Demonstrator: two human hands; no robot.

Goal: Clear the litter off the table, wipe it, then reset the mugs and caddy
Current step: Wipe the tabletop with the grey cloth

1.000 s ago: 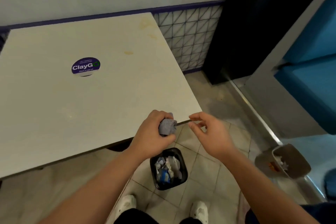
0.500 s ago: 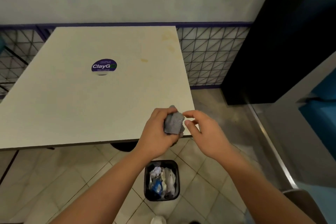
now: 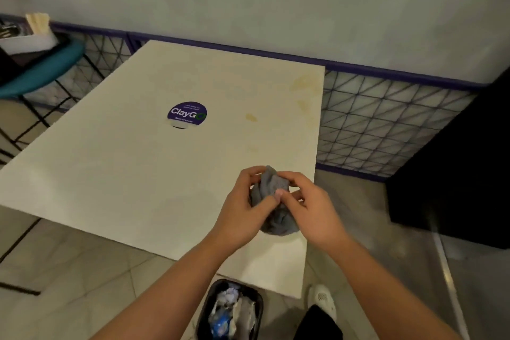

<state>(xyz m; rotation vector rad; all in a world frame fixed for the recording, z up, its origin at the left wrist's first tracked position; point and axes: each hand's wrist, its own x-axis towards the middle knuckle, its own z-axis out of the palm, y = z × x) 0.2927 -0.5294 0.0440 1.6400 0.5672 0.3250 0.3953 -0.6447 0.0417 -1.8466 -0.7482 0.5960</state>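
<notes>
A crumpled grey cloth (image 3: 271, 196) hangs over the near right part of the white table (image 3: 138, 174). My left hand (image 3: 242, 207) grips it from the left, and my right hand (image 3: 309, 207) pinches its top from the right. Yellowish stains (image 3: 303, 85) mark the table's far right corner, and a smaller stain (image 3: 251, 117) lies nearer the middle. A round purple ClayGo sticker (image 3: 187, 114) sits on the tabletop. At the far left a white caddy (image 3: 26, 36) with wooden sticks stands on a teal chair (image 3: 41, 72). No mugs show.
A black bin (image 3: 230, 309) full of crumpled paper litter stands on the tiled floor under the table's near edge. A wire-grid fence (image 3: 386, 124) runs behind the table along the wall. A dark panel (image 3: 463, 160) rises at right. My white shoe (image 3: 321, 299) is by the bin.
The view has swung left and up, bringing the teal chair and caddy into sight. My right hand has closed onto the cloth, which both hands now hold over the table.
</notes>
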